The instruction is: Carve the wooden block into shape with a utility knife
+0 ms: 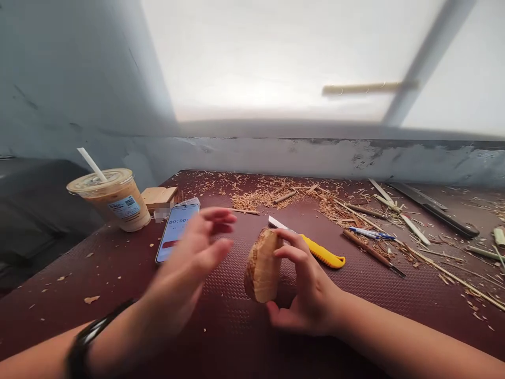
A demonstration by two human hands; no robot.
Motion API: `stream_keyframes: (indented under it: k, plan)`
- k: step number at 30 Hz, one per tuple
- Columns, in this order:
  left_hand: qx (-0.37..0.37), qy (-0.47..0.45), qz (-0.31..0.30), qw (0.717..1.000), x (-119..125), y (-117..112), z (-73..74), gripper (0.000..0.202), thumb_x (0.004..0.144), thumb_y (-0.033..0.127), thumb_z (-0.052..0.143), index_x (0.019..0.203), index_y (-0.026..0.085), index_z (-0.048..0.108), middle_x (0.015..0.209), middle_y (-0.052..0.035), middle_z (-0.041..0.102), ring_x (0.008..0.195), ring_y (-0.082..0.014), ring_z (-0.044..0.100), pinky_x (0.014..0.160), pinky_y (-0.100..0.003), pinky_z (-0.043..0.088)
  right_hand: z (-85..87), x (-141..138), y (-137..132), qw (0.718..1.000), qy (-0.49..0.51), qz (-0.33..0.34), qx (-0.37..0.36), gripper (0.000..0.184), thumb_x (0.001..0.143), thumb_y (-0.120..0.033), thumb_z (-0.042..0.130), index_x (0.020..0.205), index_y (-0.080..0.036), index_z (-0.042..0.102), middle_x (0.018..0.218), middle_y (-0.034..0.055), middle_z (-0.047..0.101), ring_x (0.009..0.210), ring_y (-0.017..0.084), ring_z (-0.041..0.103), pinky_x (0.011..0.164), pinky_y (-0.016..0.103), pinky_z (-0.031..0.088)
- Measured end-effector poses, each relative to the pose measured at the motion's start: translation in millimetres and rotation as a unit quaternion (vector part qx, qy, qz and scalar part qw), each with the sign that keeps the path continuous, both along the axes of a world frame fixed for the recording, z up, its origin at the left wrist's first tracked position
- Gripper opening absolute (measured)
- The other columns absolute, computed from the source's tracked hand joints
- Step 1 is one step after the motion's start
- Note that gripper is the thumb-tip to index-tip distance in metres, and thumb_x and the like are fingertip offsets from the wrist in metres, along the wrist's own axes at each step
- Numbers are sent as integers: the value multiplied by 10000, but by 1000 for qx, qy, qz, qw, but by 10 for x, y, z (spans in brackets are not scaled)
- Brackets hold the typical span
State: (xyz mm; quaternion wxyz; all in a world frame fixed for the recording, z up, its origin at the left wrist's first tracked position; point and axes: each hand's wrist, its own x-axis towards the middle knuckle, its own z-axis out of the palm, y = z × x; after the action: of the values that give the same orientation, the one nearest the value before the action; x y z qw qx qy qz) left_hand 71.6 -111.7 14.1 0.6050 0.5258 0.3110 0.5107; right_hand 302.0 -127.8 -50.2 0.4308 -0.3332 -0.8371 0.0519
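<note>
My right hand (305,284) grips a chunk of wood (265,266) between thumb and fingertips, just over the dark red tabletop (232,337). The chunk has a pale cut face and a rough brown bark side. To its left, my left hand (193,258) hovers with the fingers apart and nothing in them, blurred by motion and partly covering a phone (175,226) that shows a timer. Behind the right hand lies a yellow utility knife (321,252), its blade (279,225) out and pointing to the back left.
A lidded iced drink cup (118,202) with a straw stands at the left, by a wooden block (160,196). Wood shavings (260,200) cover the table's back. To the right lie a blue-white pen (371,233), a brown-handled carving tool (373,251) and a black-handled knife (445,213).
</note>
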Motion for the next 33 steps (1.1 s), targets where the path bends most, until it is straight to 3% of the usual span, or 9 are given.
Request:
stream_keyframes:
  k: [5, 8, 10, 12, 15, 19, 23, 28, 33]
  plan:
    - [-96, -64, -297, 948, 190, 235, -482, 896, 785, 311, 805, 1529, 367, 310, 1480, -108, 505, 1243, -342, 593, 1022, -488, 472, 30, -34, 43, 999, -27, 18, 10, 809, 759, -251, 767, 1412, -269, 289, 1548, 214, 378, 1418, 366, 414, 1092, 550, 432]
    - [-123, -106, -272, 948, 176, 265, -566, 939, 739, 171, 760, 1527, 385, 296, 1367, -94, 585, 1162, -328, 643, 993, -516, 492, 100, 87, 132, 996, -91, 1, 8, 884, 780, -443, 808, 1477, -230, 309, 1532, 212, 437, 1397, 379, 434, 1134, 585, 364]
    - [-129, -124, -250, 952, 117, 292, -539, 965, 706, 152, 740, 1536, 361, 295, 1271, -102, 640, 1108, -321, 663, 974, -522, 501, 113, 244, 219, 967, -203, -153, -9, 759, 840, -614, 685, 1428, -215, 417, 1403, 174, 557, 1300, 365, 502, 1076, 573, 407]
    - [-141, -151, -249, 946, 45, 336, -497, 941, 696, 147, 696, 1539, 319, 313, 1232, -122, 662, 1102, -330, 664, 999, -571, 481, 71, 417, 313, 946, -214, -242, -40, 449, 929, -554, 572, 1167, -175, 603, 1102, 182, 651, 1040, 360, 599, 907, 576, 471]
    - [-179, -201, -286, 920, -45, 408, -454, 869, 701, 177, 609, 1527, 255, 351, 1271, -164, 651, 1179, -389, 637, 1051, -697, 392, -48, 606, 433, 930, -217, -286, -83, 358, 954, -548, 514, 840, -220, 600, 823, 105, 612, 760, 273, 587, 717, 447, 479]
    - [-220, -213, -325, 895, -90, 448, -423, 882, 687, 139, 564, 1528, 287, 341, 1440, -177, 552, 1387, -476, 460, 1028, -798, 325, -75, 621, 488, 929, -182, -301, -114, 307, 1011, -480, 415, 827, -252, 505, 781, 68, 610, 692, 235, 598, 634, 370, 444]
    - [-240, -201, -327, 892, -84, 439, -430, 897, 655, 57, 569, 1493, 327, 395, 1459, -137, 546, 1431, -464, 406, 1024, -795, 333, 101, 374, 328, 942, -127, -288, -116, 258, 1059, -433, 330, 1144, -236, 472, 808, 47, 656, 691, 226, 652, 591, 332, 463]
    - [-241, -224, -367, 870, -42, 388, -510, 615, 755, 169, 601, 1362, 253, 551, 1326, -117, 648, 1214, -355, 619, 997, -611, 462, 208, -87, 11, 984, -113, -121, -66, 206, 1036, -343, 431, 1225, -263, 447, 911, 45, 691, 703, 184, 665, 588, 292, 480]
    - [-223, -211, -326, 894, 67, 257, -531, 762, 696, 107, 708, 1400, 305, 492, 1275, -72, 695, 1099, -272, 695, 949, -406, 484, 192, -222, -68, 980, -168, -105, -27, 84, 1014, -347, 475, 999, -266, 458, 795, 41, 649, 588, 181, 607, 509, 304, 429]
